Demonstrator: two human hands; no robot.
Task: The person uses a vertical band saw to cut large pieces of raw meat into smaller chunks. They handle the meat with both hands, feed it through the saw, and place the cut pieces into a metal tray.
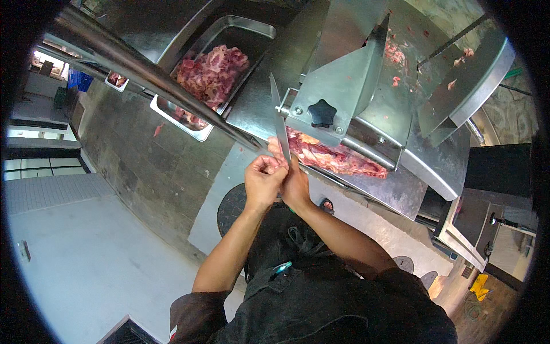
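Observation:
My right hand (295,184) is closed around the handle of a knife (279,117), its long blade pointing away from me. The handle is mostly hidden in the fist. Close beside it, my left hand (262,182) has its fingers curled and pinched together next to the base of the blade. Whatever they pinch, if anything, cannot be made out. A long piece of raw red meat with pale fat (338,156) lies to the right of the knife, along the near edge of the steel table (387,192). A pinkish end shows left of the blade, just beyond my left fingers.
Over the meat stands a steel cutting machine (344,94) with a black star knob (322,113). To the left, a steel tray (252,23) holds chunks of cut meat (212,74). A thick metal bar (143,69) crosses in front of it. Meat scraps dot the far tabletop.

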